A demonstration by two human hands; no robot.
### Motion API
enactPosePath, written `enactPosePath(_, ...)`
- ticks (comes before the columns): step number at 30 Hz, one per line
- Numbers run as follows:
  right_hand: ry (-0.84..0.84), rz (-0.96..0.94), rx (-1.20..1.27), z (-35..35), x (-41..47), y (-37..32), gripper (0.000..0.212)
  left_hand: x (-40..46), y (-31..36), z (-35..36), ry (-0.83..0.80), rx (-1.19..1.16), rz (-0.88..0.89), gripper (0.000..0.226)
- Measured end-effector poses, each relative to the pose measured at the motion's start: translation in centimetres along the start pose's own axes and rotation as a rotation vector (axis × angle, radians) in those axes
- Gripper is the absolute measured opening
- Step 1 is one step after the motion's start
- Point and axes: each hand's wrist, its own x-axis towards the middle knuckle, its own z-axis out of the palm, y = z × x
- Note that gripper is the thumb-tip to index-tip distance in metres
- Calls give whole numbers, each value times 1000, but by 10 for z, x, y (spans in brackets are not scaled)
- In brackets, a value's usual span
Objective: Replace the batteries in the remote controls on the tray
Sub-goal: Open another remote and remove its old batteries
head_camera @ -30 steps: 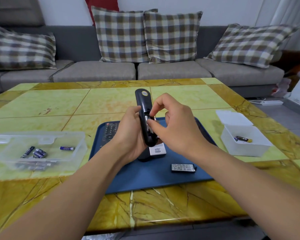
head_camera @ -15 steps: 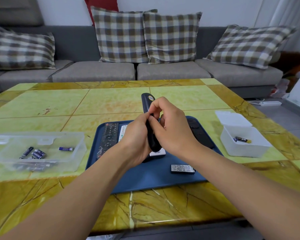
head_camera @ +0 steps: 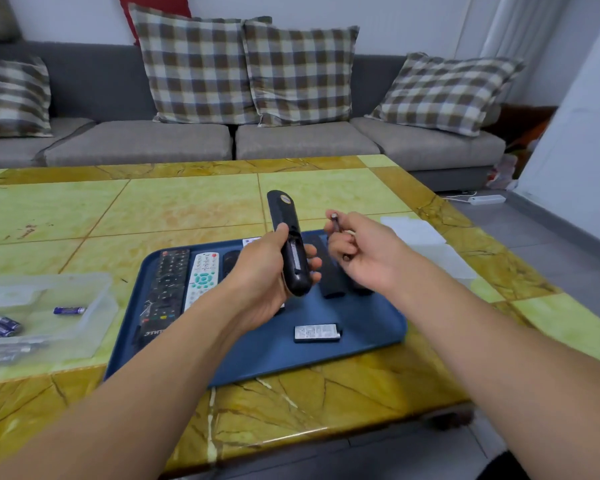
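- Holding the remote back-up above the tray, the left hand wraps it: thumb on the near side, fingertips curled round the far edge, the open battery bay facing up.
- The right hand is just beside it, apart from the remote, pinching batteries; one metal end pokes out above the fingers, another seems to show lower down, though the count is hard to tell.
- Judging by that, the old cells are out; they should go to the white box at the right, partly hidden behind the right hand.
- Keep the remote level so the bay stays open to view, and note the polarity marks before loading.
- New cells likely come from the clear box at the left.
- A loose cover lies on the tray, beside other remotes.
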Motion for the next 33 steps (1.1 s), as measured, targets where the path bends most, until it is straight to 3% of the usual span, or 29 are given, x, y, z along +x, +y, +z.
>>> enactPosePath(3,11,28,70,-39,3,-35,21,-3,-7,14,-48,2,-38,37)
enactPosePath(5,125,-49,-36,-59,5,-53,17,-4,-11,17,-61,8,-54,37)
enactPosePath(8,475,-276,-530,-83,9,-73,25,-4,-15,17,-66,27,-61,39)
enactPosePath(10,589,-338,-785,-91,9,-77,35,-3,-15,13,-65,42,-59,39)
enactPosePath(16,599,-343,-940,-101,15,-77,23,-1,-15,6,-65,79,-46,40)
enactPosePath(20,720,-654,-1204,-78,2,-70,24,2,-10,1,-34,142,0,34)
enactPosePath(22,631,-839,-1249,-54,-9,-60,23,5,-5,-4,-21,194,49,29)
enactPosePath(25,295,-952,-1239,-3,-17,-23,20,5,7,-24,64,259,133,24)
enactPosePath(28,-119,-900,-1305,51,-25,28,22,0,25,-55,224,272,229,14)
enactPosePath(33,-474,-691,-1365,107,-35,95,30,-31,64,-124,474,395,443,9)
